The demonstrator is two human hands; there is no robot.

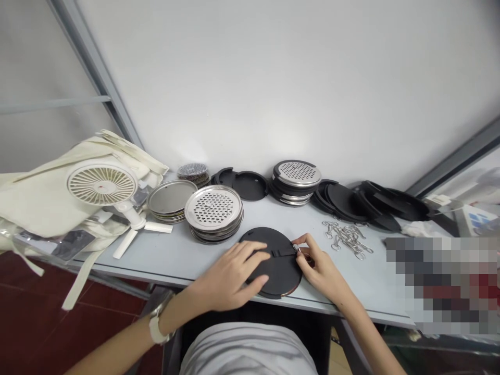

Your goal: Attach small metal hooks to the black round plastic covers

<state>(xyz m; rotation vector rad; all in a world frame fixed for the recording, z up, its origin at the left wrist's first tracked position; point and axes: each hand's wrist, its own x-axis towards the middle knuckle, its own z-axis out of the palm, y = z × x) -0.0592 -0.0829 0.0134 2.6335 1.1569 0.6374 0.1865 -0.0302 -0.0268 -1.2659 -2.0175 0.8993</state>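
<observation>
A round black plastic disc [273, 278] lies near the table's front edge, with a raised piece at its middle and a narrow groove running to its right rim. My left hand [236, 276] rests on its left part, fingers spread and pressing flat. At the right rim, thumb and index finger of my right hand [322, 271] pinch a small metal clip [296, 248] by the groove's end. The clip's far end is hidden by the fingers. Similar wire clips [347, 240] lie in a loose pile to the right of my right hand.
Perforated metal grater discs [213, 208] and plain metal plates [172, 197] are stacked left. Behind stand a mixed stack [299, 174] and black round holders [250, 185], with more holders [347, 203] rightward. A white fan [102, 185] and cream bag [50, 198] occupy the left end.
</observation>
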